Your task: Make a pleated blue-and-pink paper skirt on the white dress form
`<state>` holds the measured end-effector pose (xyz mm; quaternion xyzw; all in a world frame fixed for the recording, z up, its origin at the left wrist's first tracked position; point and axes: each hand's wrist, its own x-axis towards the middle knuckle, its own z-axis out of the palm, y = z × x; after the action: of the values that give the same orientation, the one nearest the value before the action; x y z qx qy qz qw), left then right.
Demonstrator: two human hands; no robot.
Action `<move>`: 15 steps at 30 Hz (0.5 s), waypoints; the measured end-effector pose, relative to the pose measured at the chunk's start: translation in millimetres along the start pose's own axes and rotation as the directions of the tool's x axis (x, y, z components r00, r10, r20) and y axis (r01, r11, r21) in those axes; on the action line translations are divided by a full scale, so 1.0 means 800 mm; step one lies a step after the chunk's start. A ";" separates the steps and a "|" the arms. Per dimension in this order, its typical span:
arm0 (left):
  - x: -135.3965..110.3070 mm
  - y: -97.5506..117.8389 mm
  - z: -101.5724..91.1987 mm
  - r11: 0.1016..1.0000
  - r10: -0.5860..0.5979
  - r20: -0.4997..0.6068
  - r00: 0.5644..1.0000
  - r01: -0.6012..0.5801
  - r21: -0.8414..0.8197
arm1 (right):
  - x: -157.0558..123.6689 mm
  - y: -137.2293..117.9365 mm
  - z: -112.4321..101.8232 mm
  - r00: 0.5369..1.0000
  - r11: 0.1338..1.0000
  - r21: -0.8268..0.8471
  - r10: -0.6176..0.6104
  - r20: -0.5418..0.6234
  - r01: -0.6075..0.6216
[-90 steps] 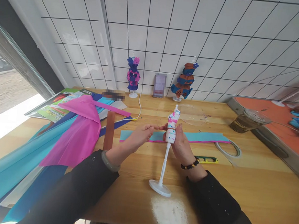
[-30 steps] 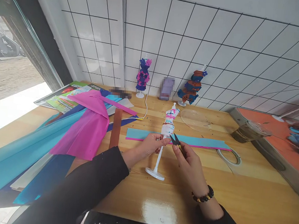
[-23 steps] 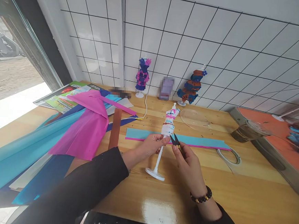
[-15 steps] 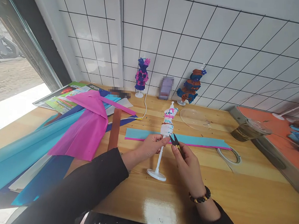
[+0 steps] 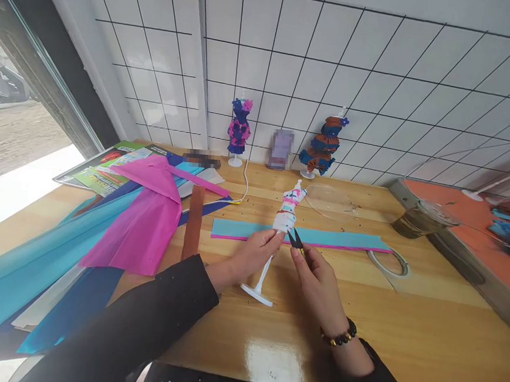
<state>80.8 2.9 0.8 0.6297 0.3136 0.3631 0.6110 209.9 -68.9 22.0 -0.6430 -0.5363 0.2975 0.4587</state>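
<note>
L hand (image 5: 256,253), R hand (image 5: 319,281), both curled

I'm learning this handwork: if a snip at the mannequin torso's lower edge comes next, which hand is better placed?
Probably the right hand: it holds the black scissors, spread open and pointing toward that edge. The left hand is occupied, holding the mannequin near its torso's base.

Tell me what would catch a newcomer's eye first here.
Probably the bright pink sheet, lying among blue sheets at the left of the table. Next, in the middle, the small white mannequin with pink and blue patches, tilted in the left hand, with dark snips in the right hand. Behind, a navy-and-pink figure and a brown-and-blue figure stand by the tiled wall.
</note>
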 end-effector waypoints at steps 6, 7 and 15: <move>-0.001 0.001 0.001 0.988 0.017 -0.092 0.996 -0.003 0.155 | 0.000 0.005 0.002 1.000 1.000 -0.019 -0.005 -0.007 0.005; -0.001 0.002 0.001 0.987 0.019 -0.099 0.995 -0.003 0.158 | 0.000 0.006 0.002 1.000 1.000 -0.026 -0.008 -0.007 0.008; 0.005 -0.005 0.002 0.979 0.133 -0.102 0.986 -0.115 0.168 | 0.001 0.010 0.003 1.000 1.000 0.005 -0.023 -0.011 0.023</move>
<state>84.0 5.5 -2.7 0.6738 0.3360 0.4090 0.5156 211.6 -67.3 14.0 -0.6374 -0.5402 0.2901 0.4667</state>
